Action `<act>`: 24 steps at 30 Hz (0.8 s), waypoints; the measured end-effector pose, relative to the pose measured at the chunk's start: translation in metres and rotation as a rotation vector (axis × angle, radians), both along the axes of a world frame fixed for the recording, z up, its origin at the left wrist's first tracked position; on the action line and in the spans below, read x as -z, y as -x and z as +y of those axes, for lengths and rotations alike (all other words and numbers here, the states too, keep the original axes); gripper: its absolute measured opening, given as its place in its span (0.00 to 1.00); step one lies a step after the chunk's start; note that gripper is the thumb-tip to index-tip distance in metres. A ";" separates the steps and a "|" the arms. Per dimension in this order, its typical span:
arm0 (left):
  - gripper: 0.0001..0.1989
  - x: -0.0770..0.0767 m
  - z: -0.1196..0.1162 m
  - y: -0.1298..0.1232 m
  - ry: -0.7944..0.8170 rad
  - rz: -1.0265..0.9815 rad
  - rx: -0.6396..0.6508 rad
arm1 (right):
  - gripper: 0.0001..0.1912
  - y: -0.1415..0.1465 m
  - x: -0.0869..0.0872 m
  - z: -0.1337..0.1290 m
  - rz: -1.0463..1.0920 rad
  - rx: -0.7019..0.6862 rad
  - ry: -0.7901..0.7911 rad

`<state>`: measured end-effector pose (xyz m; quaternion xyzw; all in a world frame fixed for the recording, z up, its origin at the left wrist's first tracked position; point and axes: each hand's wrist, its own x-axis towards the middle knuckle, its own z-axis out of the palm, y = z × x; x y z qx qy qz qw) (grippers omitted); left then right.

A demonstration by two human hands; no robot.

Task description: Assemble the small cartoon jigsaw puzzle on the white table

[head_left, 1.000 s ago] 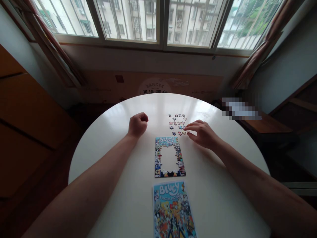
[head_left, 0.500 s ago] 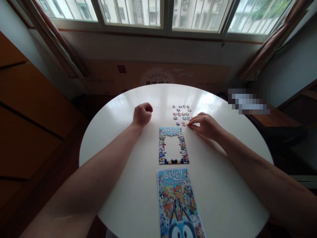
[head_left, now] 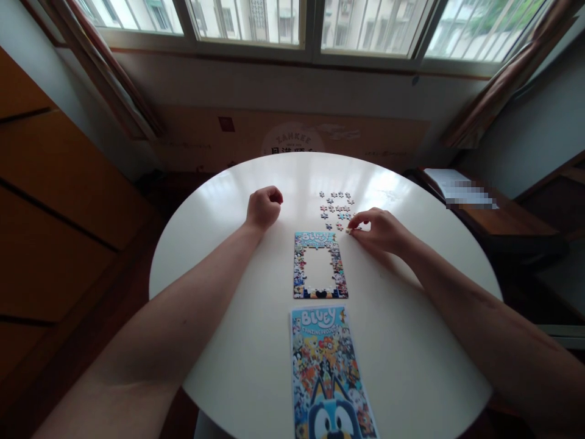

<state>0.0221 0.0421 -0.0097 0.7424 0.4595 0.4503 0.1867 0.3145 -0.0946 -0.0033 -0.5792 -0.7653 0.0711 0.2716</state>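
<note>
My right hand [head_left: 378, 230] is at the right edge of the loose jigsaw pieces [head_left: 339, 208], thumb and forefinger pinched on a small light puzzle piece [head_left: 348, 230]. The fingers hide some of the pieces beside it. My left hand [head_left: 265, 206] rests as a loose fist on the table, left of the pieces; nothing shows in it. Between my forearms lies a partly assembled jigsaw puzzle [head_left: 298, 266], its border joined around a bare middle. Nearer me is a printed Bluey picture sheet [head_left: 322, 356], cut off by the bottom of the view.
Everything lies on a round white table [head_left: 196, 231]. A wooden side surface [head_left: 484, 216] with white paper on it stands at the right. An orange cabinet [head_left: 55, 183] is at the left, and windows [head_left: 247, 24] are beyond.
My right fingers have shifted very slightly, and the light piece between them shows more plainly. My left hand keeps its place. The camera view has moved a little.
</note>
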 end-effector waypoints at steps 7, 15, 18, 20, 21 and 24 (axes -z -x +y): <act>0.10 0.001 0.001 0.002 0.020 0.017 0.001 | 0.07 0.011 -0.010 -0.009 0.025 -0.087 -0.104; 0.09 -0.007 -0.005 0.004 0.038 0.124 0.229 | 0.07 0.067 -0.018 -0.016 -0.057 -0.379 -0.116; 0.03 -0.016 -0.011 0.007 0.107 0.249 0.393 | 0.06 0.080 -0.017 -0.012 -0.040 -0.439 -0.065; 0.10 -0.021 -0.014 0.007 0.140 0.359 0.482 | 0.05 0.084 -0.015 -0.008 -0.011 -0.445 -0.043; 0.14 -0.022 -0.015 0.006 0.144 0.414 0.518 | 0.05 0.085 -0.014 -0.006 0.003 -0.443 -0.036; 0.19 -0.024 -0.019 0.004 0.151 0.545 0.579 | 0.05 0.086 -0.011 -0.003 0.031 -0.441 -0.033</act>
